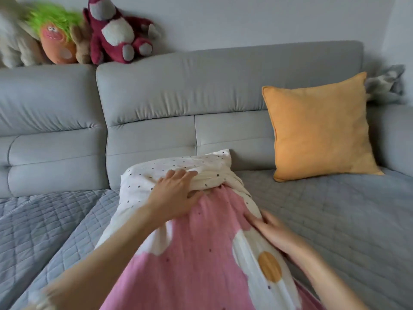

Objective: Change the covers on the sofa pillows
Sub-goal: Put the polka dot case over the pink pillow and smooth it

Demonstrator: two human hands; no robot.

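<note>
A pillow in a white cover with dark dots lies on the sofa seat, its far end pointing at the backrest. A pink cover with white daisy shapes is over its near part, bunched at the edge. My left hand lies on top of the pillow, fingers spread over the dotted fabric, thumb tucked at the pink cover's bunched edge. My right hand rests flat with straight fingers against the right side of the pink cover. An orange pillow leans against the backrest at the right.
The grey sofa has a quilted grey seat cover. Plush toys sit on top of the backrest at the left: a dark red bear and a green-haired one. A crumpled grey cloth lies on the right armrest.
</note>
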